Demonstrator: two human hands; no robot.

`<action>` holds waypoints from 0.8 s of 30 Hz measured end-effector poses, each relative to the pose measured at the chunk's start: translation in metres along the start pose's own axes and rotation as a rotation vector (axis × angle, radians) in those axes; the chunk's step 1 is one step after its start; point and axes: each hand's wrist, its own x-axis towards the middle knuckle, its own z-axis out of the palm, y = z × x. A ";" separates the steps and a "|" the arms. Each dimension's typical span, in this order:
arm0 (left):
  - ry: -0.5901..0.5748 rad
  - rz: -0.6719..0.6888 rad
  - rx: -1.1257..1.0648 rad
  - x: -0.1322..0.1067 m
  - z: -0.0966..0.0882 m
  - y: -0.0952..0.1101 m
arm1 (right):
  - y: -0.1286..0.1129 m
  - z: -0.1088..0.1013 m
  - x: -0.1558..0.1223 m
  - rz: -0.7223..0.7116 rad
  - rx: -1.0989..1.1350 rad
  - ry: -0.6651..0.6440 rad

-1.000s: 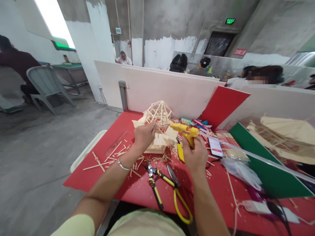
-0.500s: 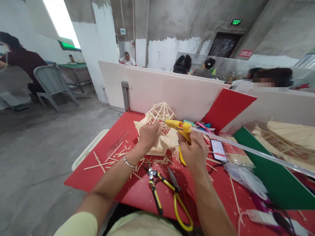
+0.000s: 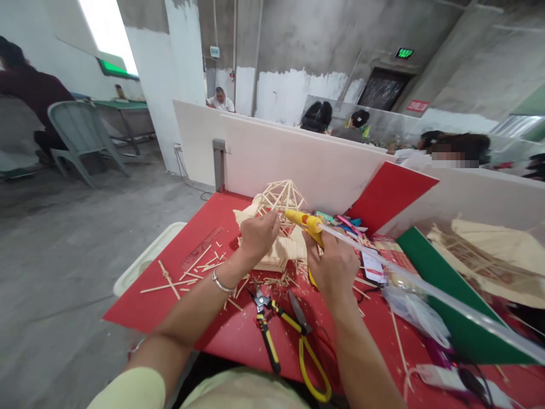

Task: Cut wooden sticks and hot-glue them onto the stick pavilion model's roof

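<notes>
A small house model built of thin wooden sticks (image 3: 279, 200) stands on the red table (image 3: 191, 227). My left hand (image 3: 258, 234) is closed in a pinch at the model's front, holding a thin stick against it. My right hand (image 3: 334, 267) grips a yellow hot glue gun (image 3: 304, 221), whose nozzle points left and nearly touches the spot by my left fingers. A long clear glue stick (image 3: 426, 292) trails from the gun's back to the right.
Black-and-yellow pliers (image 3: 266, 324) and yellow-handled scissors (image 3: 309, 346) lie near the front edge. Loose sticks (image 3: 196, 270) and a red ruler (image 3: 200, 247) lie at left. A phone (image 3: 372, 264), plastic bags and a green board (image 3: 451, 284) are at right. White partitions (image 3: 298, 159) stand behind; other people sit beyond.
My right hand brought the glue gun left and tilted its nozzle to the model beside my left fingers. My left hand stayed pinched at the model.
</notes>
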 end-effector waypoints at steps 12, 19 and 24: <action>-0.091 -0.120 -0.312 -0.066 -0.070 -0.012 | 0.039 0.005 -0.039 0.213 0.122 0.072; -0.498 -0.130 -0.110 -0.149 -0.047 -0.037 | 0.080 -0.034 -0.128 0.446 0.066 -0.010; -0.544 -0.041 0.006 -0.163 -0.032 -0.031 | 0.075 -0.049 -0.178 0.686 0.028 -0.234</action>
